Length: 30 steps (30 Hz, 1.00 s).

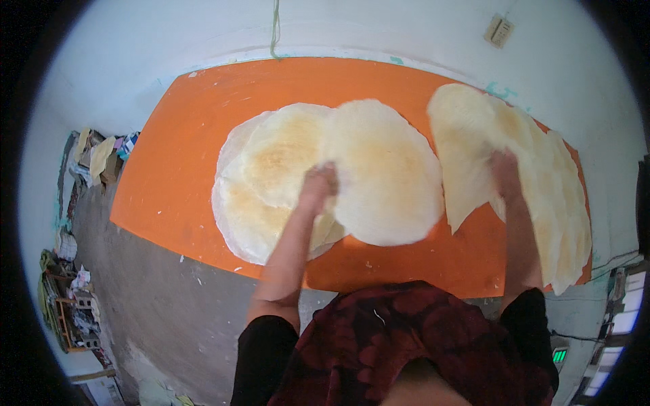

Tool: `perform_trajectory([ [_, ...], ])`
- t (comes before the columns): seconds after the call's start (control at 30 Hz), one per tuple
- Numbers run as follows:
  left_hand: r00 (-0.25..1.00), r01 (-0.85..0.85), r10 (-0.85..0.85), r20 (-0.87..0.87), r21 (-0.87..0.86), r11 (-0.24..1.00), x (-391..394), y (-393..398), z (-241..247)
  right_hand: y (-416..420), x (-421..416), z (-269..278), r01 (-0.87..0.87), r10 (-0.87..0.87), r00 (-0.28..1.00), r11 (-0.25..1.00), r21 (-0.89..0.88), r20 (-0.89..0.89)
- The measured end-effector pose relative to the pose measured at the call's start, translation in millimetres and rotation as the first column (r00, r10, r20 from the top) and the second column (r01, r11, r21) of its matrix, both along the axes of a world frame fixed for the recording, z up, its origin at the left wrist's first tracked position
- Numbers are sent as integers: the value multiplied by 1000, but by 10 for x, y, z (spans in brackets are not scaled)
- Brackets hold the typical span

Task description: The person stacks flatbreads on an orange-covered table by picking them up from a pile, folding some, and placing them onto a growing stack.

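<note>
My left hand [320,185], slightly blurred, has its fingers curled at the left edge of a round, thin flatbread [393,172]. That round is pale with a browned middle, and its left side overlaps a spread of similar flatbreads [279,157]. Further right, my right hand [504,170] is closed on a thin flatbread sheet [459,157] that bends into folds around the fingers. One pointed corner of this sheet hangs toward me. Beneath and beyond it lies an overlapping row of more flatbreads [558,213]. Blur hides the fingertips of both hands.
An orange tabletop [188,152] carries the flatbreads and meets a white wall [355,30] at its far side. A cord [275,30] hangs there. Boxes and papers [104,155] and a cluttered rack [71,309] stand along the left wall, beyond the grey floor [167,294].
</note>
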<state>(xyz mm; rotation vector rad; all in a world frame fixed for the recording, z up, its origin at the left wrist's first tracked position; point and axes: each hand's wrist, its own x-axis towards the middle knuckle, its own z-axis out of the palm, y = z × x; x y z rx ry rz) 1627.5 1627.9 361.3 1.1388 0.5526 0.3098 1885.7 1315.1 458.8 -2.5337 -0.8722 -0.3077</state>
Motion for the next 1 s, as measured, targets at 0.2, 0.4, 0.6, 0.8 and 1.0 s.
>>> perform_trajectory([
  [0.2,877,-479,460,-140,-184,858,-635,525,-587,808,548,870,-136,128,987,988,78,96],
  [0.4,783,-621,608,-134,-103,777,-1010,404,-1070,2252,-389,685,-616,607,784,786,47,131],
  [0.6,689,-620,724,-13,507,599,-1205,-132,-776,3183,-1297,-566,-721,785,597,615,-318,166],
  [0.8,878,-319,478,-20,720,616,-1389,-375,-1223,2555,-1455,-1635,-839,832,535,505,-201,-146],
  [1.0,715,-198,687,-127,906,374,-1374,-424,-711,860,56,-1446,-83,86,911,996,25,-403],
])
